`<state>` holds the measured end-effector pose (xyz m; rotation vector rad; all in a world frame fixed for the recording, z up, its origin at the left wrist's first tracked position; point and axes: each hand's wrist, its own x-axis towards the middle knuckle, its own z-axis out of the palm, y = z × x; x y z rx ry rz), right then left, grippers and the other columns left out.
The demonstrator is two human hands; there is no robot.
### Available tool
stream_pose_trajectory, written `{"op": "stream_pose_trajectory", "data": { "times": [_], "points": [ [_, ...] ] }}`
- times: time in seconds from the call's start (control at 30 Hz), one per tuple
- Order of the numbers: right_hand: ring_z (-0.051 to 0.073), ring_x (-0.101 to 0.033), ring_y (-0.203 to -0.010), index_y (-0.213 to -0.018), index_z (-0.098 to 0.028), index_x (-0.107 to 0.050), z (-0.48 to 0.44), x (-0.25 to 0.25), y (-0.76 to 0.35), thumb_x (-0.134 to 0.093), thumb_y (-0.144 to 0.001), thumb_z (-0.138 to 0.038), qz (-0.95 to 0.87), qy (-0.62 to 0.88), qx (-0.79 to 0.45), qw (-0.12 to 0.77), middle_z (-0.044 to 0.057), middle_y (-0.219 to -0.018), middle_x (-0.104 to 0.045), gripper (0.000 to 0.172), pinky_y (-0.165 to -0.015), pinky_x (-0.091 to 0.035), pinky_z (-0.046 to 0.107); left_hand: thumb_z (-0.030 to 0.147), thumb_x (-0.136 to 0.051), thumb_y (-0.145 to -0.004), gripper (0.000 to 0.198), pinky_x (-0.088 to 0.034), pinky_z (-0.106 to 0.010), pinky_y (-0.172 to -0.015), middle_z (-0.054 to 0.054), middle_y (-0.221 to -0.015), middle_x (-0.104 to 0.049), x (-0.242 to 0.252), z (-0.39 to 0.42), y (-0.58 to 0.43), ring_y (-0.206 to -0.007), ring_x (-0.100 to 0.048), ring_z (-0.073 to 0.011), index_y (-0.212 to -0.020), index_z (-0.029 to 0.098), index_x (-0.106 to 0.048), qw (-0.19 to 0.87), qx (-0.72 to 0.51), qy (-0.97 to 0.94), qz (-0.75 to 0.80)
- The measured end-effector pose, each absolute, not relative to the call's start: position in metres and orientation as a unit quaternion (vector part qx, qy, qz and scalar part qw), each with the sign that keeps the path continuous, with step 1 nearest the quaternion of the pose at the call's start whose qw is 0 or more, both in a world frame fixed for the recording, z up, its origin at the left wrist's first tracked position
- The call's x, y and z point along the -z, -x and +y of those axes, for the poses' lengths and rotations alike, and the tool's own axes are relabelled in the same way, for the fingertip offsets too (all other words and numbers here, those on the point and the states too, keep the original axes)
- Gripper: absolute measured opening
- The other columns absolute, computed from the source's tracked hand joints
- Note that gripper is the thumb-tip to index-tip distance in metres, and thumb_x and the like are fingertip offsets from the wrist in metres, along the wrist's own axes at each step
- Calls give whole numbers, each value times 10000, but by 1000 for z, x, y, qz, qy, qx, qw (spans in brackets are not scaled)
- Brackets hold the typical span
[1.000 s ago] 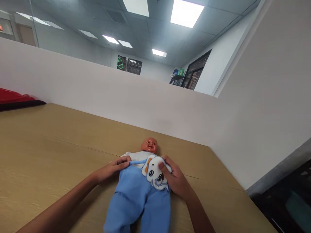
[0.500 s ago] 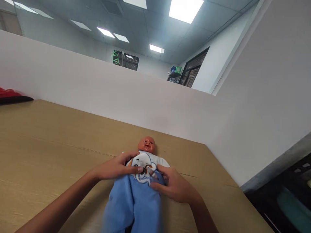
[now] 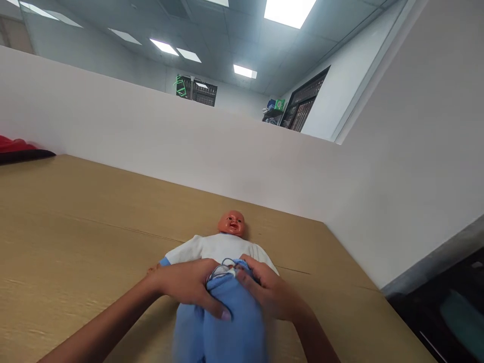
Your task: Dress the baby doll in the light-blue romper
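A broad tan wood-grain table fills the lower view, bounded from 9 to 3 o'clock by a smooth white partition wall. At 6 o'clock lies a small plastic baby doll with a white cloth shirt, head toward 12 o'clock, wearing soft blue fleece trousers. The left hand grips the bunched waistband from 9 o'clock; the right hand clasps the same waistband from 3 o'clock, thumbs nearly meeting. A red and black object sits far off at 9 o'clock. Bare tabletop lies open on both sides.
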<state>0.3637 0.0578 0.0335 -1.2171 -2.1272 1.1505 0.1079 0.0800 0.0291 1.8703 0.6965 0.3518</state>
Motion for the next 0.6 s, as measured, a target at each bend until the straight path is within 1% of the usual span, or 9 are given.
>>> {"op": "stream_pose_trajectory", "data": {
  "times": [0.07, 0.13, 0.2, 0.27, 0.3, 0.37, 0.47, 0.53, 0.6],
  "points": [
    [270, -658, -956, -1149, -236, -752, 55, -35, -371, -703, -917, -651, -786, 402, -443, 155, 38, -1065, -759, 479, -854, -522, 340, 516, -836, -867, 324, -428, -278, -650, 32, -760, -631, -19, 84, -108, -715, -591, -202, -854, 212, -724, 536, -135, -786, 277],
    [239, -631, -847, -1015, -220, -778, 52, -29, -378, -839, -795, -631, -778, 395, -474, 119, 12, -929, -738, 470, -761, -506, 305, 562, -762, -934, 341, -484, -297, -771, 4, -868, -696, -7, 88, -107, -838, -639, -238, -939, 222, -763, 547, -160, -782, 251],
    [222, -611, -825, -983, -209, -788, 49, -17, -381, -856, -775, -636, -742, 402, -513, 157, 7, -886, -713, 480, -757, -508, 297, 619, -729, -953, 409, -489, -357, -1018, -36, -1149, -754, 6, 90, -108, -1151, -648, -310, -1135, 257, -788, 568, -211, -751, 263],
    [241, -641, -953, -1136, -215, -780, 45, 0, -380, -792, -847, -654, -685, 394, -562, 245, 29, -1016, -735, 526, -901, -531, 332, 679, -750, -920, 543, -403, -411, -1192, -50, -1380, -706, 17, 91, -111, -1401, -535, -342, -1300, 290, -752, 613, -253, -687, 296],
    [255, -649, -1044, -1227, -225, -757, 43, 9, -378, -755, -878, -669, -650, 392, -584, 289, 41, -1106, -740, 564, -994, -518, 359, 705, -761, -900, 609, -371, -428, -1233, -55, -1433, -682, 21, 90, -113, -1458, -490, -344, -1346, 292, -731, 643, -266, -651, 302],
    [289, -634, -1210, -1326, -240, -720, 39, 25, -374, -703, -890, -732, -580, 419, -604, 351, 66, -1247, -730, 658, -1126, -469, 412, 735, -794, -852, 689, -383, -455, -1238, -79, -1419, -694, 27, 89, -118, -1457, -503, -361, -1347, 260, -733, 695, -271, -598, 294],
    [341, -524, -1424, -1318, -250, -734, 34, 40, -370, -724, -783, -843, -531, 488, -577, 383, 98, -1450, -662, 798, -1240, -386, 453, 725, -852, -788, 697, -471, -447, -1164, -87, -1317, -747, 30, 86, -121, -1343, -606, -378, -1272, 229, -773, 722, -275, -556, 306],
    [356, -565, -1391, -1323, -252, -728, 31, 43, -371, -705, -779, -863, -516, 506, -582, 373, 113, -1439, -679, 818, -1215, -424, 477, 688, -935, -689, 715, -538, -435, -1077, -80, -1215, -783, 30, 86, -121, -1224, -674, -391, -1217, 224, -803, 726, -256, -566, 294],
    [360, -670, -1225, -1317, -230, -718, 27, 43, -376, -664, -801, -874, -524, 505, -604, 324, 119, -1274, -757, 827, -1120, -500, 497, 619, -989, -637, 664, -572, -442, -1016, -66, -1086, -807, 28, 86, -119, -1092, -720, -399, -1139, 212, -835, 715, -231, -611, 248]
  ]
}}
